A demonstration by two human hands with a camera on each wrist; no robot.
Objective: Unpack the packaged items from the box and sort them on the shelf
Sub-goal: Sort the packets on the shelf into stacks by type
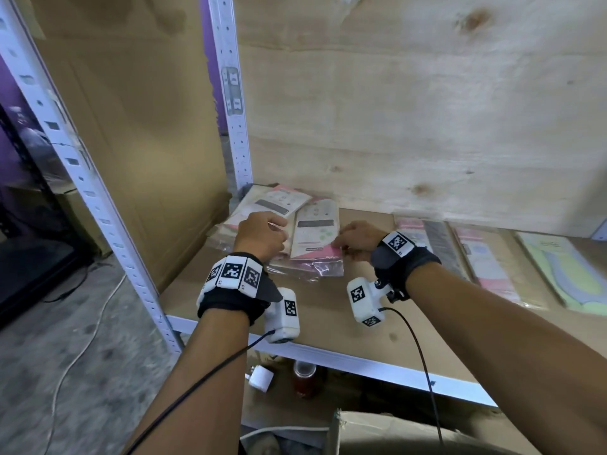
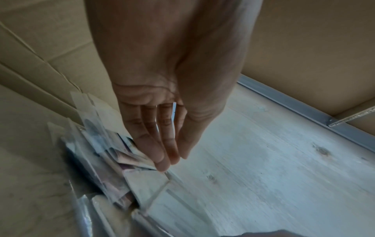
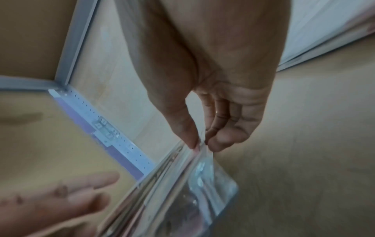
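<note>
**Plywood shelf, both hands at the packet pile**

Plywood backs the shelf (image 1: 345, 326), a brown board on a white metal frame with a slotted post (image 1: 235, 126) at its left rear corner. Cardboard sheets (image 1: 138, 133) stand against the left side. Below the front rail, the flap of a box (image 1: 377, 428) shows at the bottom edge of the head view, its contents out of sight.

Along the right of the board lie flat packets (image 1: 486, 257) side by side, pink and grey, then a pale green one.

In the left rear corner sits the pile (image 1: 272, 205) of clear-bagged pink and white packets, overlapping loosely. The top packet (image 1: 315, 231) lies tilted across it.

The right hand (image 1: 356, 239) pinches this packet's plastic edge between thumb and fingers (image 3: 221, 141). The left hand (image 1: 261, 236) is over the pile's left part, fingers straight and close together, gripping nothing; the fingertips (image 2: 162, 160) are at the packets, though real touch is hard to tell.
</note>
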